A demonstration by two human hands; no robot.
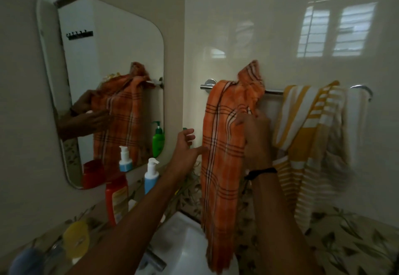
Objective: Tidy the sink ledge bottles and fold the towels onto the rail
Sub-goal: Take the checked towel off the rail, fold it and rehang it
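Note:
An orange checked towel point(222, 145) hangs over the left part of the chrome rail point(274, 91), one corner bunched up above the bar. My right hand point(254, 136) pinches the towel's right edge just below the rail. My left hand point(185, 145) is at the towel's left edge, fingers loosely spread, one fingertip touching the cloth. A yellow and white striped towel point(311, 136) hangs crumpled on the right part of the rail. On the sink ledge stand a blue pump bottle point(151, 177) and an orange-red bottle point(116, 201).
A mirror point(103, 58) on the left wall reflects the towel, my hands and a green pump bottle. The white sink point(185, 238) and its tap point(153, 259) lie below my arms. A yellow object point(75, 238) sits on the ledge at the lower left.

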